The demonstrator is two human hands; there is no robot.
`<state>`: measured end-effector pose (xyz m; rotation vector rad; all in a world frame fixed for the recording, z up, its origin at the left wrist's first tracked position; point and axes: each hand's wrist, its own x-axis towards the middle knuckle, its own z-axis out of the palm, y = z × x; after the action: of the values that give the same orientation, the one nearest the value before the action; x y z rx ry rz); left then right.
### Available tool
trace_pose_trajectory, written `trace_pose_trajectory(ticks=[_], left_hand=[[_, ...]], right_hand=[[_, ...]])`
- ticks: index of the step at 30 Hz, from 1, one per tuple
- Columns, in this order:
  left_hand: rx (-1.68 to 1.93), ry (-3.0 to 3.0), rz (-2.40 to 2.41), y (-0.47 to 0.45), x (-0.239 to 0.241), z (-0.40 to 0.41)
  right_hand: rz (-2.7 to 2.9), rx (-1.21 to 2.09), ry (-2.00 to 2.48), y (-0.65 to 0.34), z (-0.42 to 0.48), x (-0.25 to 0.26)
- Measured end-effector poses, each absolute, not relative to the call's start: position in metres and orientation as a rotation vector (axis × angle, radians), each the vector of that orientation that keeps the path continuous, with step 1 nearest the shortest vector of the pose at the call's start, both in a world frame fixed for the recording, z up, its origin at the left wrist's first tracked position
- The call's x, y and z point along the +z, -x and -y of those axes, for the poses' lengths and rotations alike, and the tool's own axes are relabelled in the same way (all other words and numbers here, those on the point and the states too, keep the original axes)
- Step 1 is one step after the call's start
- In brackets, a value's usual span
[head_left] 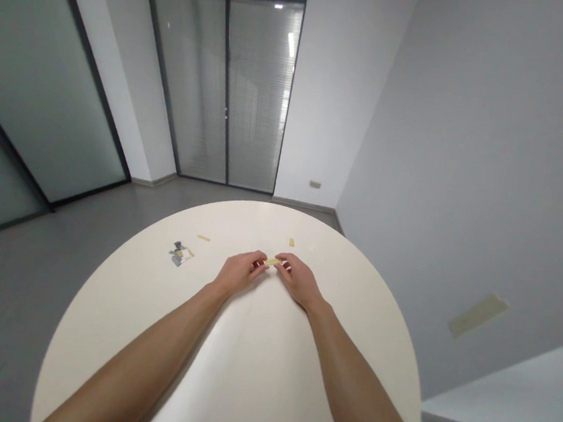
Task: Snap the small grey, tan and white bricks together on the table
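Note:
Near the middle of the round white table [253, 382], both hands meet at a short yellowish strip of tape [273, 262]. My left hand [242, 271] pinches its left end between thumb and fingers. At the other end, my right hand [299, 280] is closed on it in the same way. The fingers cover part of the strip. Beyond the right hand lies a small yellow piece [291, 242]. Farther left are a thin yellow strip [203, 238] and a small heap of grey, white and yellow scraps [181, 254], too small to make out.
A grey wall [468, 157] with a beige tape patch [479, 316] rises on the right. Glass doors with blinds [253, 94] stand behind the table, and frosted panels [36, 98] are on the left. A small plate [315, 184] sits low on the back wall.

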<state>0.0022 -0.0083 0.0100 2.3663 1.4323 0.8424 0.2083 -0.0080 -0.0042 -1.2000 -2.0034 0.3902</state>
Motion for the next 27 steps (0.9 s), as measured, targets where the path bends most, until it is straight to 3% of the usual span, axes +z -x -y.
trace_pose_trajectory(ticks=[27], left_hand=[[0.853,-2.394,-1.487,-0.0043,0.0085,0.0088]], right_hand=[[2.035,0.382,1.213,-0.2082,0.0087,-0.0033]])
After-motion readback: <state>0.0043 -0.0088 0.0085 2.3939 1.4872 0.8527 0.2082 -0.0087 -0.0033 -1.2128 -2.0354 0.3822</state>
